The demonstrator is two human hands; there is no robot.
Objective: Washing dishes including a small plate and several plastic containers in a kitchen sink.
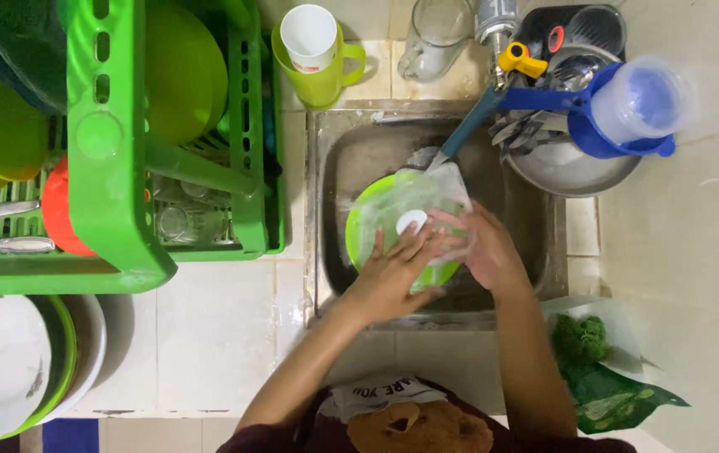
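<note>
Green plate (374, 220) held over sink (536, 235), soapy. Left hand (393, 273) gripped on near rim, fingers spread on face. Right hand (481, 247) closed on right edge. Green rack (116, 143) at left.

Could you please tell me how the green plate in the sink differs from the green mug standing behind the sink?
The green plate is flat and wide; the green mug is tall, with a side handle. The plate is tilted in the sink, soapy, and held by the left hand and right hand; the mug stands upright on the counter, untouched, with a white cup nested inside. Both are light green.
</note>
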